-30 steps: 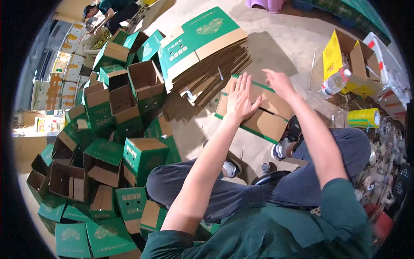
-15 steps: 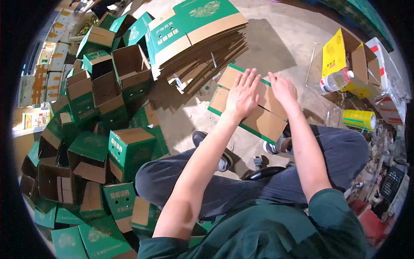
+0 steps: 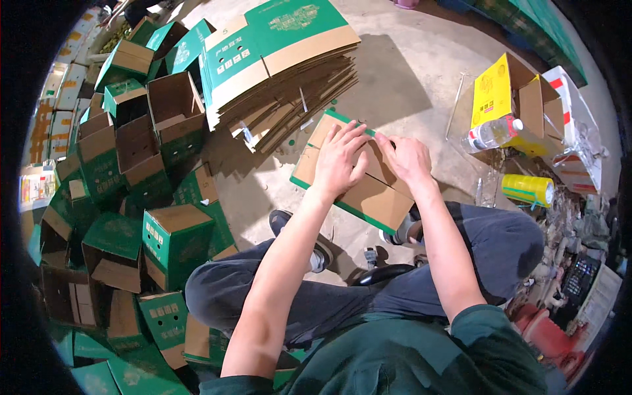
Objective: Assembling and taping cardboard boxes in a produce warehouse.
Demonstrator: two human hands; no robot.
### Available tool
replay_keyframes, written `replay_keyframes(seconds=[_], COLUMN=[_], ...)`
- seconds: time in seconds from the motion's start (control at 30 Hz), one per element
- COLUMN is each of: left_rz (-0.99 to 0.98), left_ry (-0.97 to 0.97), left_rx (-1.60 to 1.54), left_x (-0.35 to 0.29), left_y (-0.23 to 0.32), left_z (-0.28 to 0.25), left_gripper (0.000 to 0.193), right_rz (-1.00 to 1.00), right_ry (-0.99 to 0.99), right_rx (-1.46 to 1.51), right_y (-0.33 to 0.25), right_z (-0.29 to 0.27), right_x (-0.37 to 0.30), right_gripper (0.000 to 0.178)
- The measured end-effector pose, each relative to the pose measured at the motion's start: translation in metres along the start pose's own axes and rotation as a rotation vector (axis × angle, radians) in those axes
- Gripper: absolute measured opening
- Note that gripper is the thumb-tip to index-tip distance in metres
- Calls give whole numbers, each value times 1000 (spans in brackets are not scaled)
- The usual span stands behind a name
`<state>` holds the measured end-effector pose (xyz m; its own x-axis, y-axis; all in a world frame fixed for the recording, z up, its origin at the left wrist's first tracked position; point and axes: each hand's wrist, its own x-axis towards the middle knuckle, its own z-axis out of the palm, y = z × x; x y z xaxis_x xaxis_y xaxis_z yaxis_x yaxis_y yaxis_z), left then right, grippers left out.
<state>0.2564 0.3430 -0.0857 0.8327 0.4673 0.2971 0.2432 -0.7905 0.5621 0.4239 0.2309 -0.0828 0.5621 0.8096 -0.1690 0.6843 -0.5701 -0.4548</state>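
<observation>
A green-edged cardboard box [image 3: 372, 203] is in front of my shins, its brown flaps folded flat and seams showing between them. My left hand [image 3: 339, 159] lies palm down over the flaps, open, with its fingers stretched toward the far edge. At the box's right far side is my right hand [image 3: 406, 160], its fingers curled around the edge and its thumb at the far rim. The fingertips of that hand are partly hidden. Just beyond the box rises a stack of flattened green and brown cartons [image 3: 276, 46].
Many folded green boxes [image 3: 178, 240] are heaped on my left. To the right stand a yellow carton [image 3: 492, 92], a clear plastic bottle [image 3: 492, 133] and a yellow roll [image 3: 526, 189]. Clutter with a red plastic item [image 3: 550, 334] lies near my right knee.
The whole view has shifted, so things appear further left. My left hand's fingers have drawn closer to the far edge, while the right hand has turned, its thumb reaching along the rim.
</observation>
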Motion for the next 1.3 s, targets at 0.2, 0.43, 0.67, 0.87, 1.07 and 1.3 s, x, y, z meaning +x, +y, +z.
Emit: replay_keyframes(seconds=[0.2, 0.43, 0.67, 0.87, 1.07, 1.3], left_rz=[-20, 32, 234, 297, 185, 242], left_ry=[87, 121, 4, -230, -254, -368], left_rx=[15, 121, 232, 332, 374, 420], left_x=[0, -2, -33, -96, -112, -85], left_y=[5, -5, 17, 53, 59, 32], left_z=[5, 12, -6, -42, -47, -29], left_gripper=[39, 35, 51, 105, 126, 131], right_rz=[-72, -122, -208, -84, -29, 12], right_ry=[39, 63, 58, -55, -11, -162], right_rx=[-17, -17, -12, -29, -15, 50], right_y=[-8, 1, 0, -11, -13, -10], right_z=[-1, 2, 8, 5, 8, -5], right_x=[-3, -3, -3, -7, -2, 3], right_gripper=[65, 58, 55, 68, 73, 70])
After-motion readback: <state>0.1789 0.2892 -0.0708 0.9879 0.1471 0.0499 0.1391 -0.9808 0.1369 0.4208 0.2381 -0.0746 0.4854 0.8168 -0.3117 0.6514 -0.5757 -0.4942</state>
